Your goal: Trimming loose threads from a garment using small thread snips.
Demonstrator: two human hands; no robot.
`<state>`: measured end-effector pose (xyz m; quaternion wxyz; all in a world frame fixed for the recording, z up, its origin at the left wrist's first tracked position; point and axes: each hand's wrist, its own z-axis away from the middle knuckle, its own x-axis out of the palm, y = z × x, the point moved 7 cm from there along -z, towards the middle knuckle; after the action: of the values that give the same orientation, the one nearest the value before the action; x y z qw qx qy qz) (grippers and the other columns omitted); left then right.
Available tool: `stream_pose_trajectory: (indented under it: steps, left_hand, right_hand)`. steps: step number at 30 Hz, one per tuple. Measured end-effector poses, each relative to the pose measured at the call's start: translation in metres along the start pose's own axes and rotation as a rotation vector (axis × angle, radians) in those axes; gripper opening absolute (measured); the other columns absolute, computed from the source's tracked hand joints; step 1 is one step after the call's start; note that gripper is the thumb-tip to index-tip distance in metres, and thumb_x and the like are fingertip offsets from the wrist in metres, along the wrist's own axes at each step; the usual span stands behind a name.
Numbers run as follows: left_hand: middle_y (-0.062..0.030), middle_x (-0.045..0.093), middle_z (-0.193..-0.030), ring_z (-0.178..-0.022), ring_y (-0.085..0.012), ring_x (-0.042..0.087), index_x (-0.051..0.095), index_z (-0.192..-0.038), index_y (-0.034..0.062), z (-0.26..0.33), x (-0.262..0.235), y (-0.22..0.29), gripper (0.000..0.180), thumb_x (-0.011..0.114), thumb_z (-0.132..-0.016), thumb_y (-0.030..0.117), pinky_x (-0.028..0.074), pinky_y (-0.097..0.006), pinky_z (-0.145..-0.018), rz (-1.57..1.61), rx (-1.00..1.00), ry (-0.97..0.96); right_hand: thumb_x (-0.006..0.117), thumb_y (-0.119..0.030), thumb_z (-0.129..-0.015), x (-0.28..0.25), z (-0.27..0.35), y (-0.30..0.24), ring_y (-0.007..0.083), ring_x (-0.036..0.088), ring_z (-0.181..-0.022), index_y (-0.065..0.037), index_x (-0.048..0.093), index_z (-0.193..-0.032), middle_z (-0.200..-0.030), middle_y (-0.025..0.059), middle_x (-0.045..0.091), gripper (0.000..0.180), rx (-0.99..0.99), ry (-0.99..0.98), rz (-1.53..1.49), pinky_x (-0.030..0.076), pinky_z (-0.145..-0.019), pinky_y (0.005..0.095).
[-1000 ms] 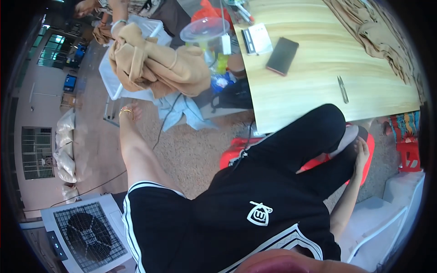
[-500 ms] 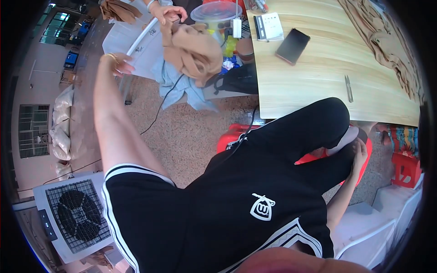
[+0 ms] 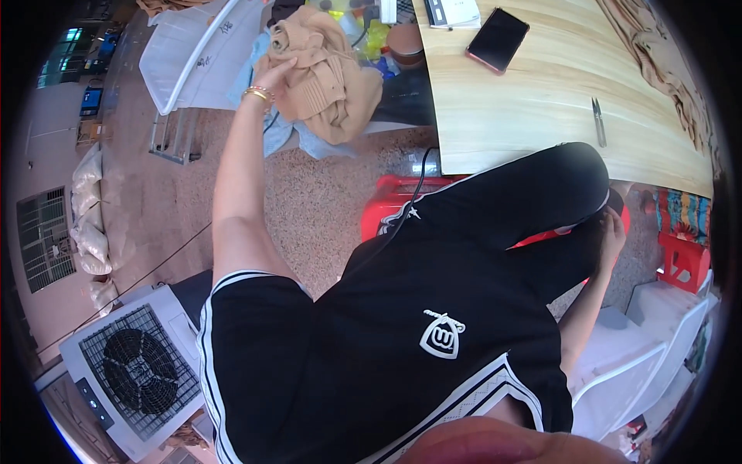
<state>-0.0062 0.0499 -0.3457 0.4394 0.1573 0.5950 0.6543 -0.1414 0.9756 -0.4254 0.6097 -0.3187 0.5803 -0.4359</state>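
Tan knit garment (image 3: 344,93) lies bunched over blue cloth (image 3: 287,139), beyond the worktop's (image 3: 514,120) left edge; its long axis runs from far to near, the near end slanting slightly toward that edge. The left hand's (image 3: 270,79) fingers lie across its left side; whether they grip, I cannot tell. The right hand (image 3: 613,234), loosely bent and released, rests on the trousers (image 3: 533,193).
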Motion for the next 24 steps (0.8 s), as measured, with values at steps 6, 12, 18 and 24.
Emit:
stream_pose_trajectory:
  steps: [6, 12, 18, 24]
  left_hand:
    - [-0.0066, 0.067, -0.093, -0.075, -0.0168, 0.062, 0.062, -0.116, 0.0038, -0.017, 0.008, -0.026, 0.067, 0.069, -0.079, 0.059, 0.049, -0.031, -0.066, 0.128, -0.324, 0.151]
    - [-0.0074, 0.065, -0.069, -0.050, -0.0165, 0.058, 0.067, -0.078, 0.0026, -0.043, -0.014, 0.003, 0.041, 0.074, -0.080, 0.043, 0.041, -0.028, -0.042, 0.035, -0.208, 0.310]
    - [-0.0088, 0.067, -0.087, -0.073, -0.0181, 0.066, 0.062, -0.098, -0.0012, -0.034, 0.020, 0.036, 0.012, 0.064, -0.090, 0.007, 0.055, -0.031, -0.064, 0.370, -0.048, 0.103]
    - [-0.0074, 0.067, -0.101, -0.093, -0.0177, 0.065, 0.061, -0.104, 0.0011, 0.008, 0.067, 0.073, 0.012, 0.057, -0.093, 0.001, 0.054, -0.032, -0.082, 0.702, 0.235, -0.134]
  right_hand:
    - [0.058, -0.013, -0.098, -0.011, 0.004, 0.009, 0.0068, 0.061, -0.083, -0.003, 0.067, -0.116, -0.100, 0.0044, 0.069, 0.023, 0.009, 0.025, 0.012, 0.048, -0.072, 0.0197]
    - [0.058, -0.011, -0.097, -0.016, 0.005, 0.015, 0.0059, 0.061, -0.081, -0.001, 0.066, -0.114, -0.099, 0.0035, 0.069, 0.022, 0.059, 0.029, -0.133, 0.047, -0.072, 0.0182]
    - [0.059, -0.012, -0.097, -0.032, 0.023, -0.035, 0.0070, 0.061, -0.079, 0.000, 0.061, -0.123, -0.102, 0.0055, 0.068, 0.029, 0.021, 0.283, -0.161, 0.046, -0.063, 0.0188]
    - [0.060, -0.012, -0.096, -0.028, 0.004, -0.187, 0.0051, 0.057, -0.084, -0.001, 0.059, -0.128, -0.112, 0.0061, 0.067, 0.033, -0.301, 0.337, -0.061, 0.042, -0.069, 0.0164]
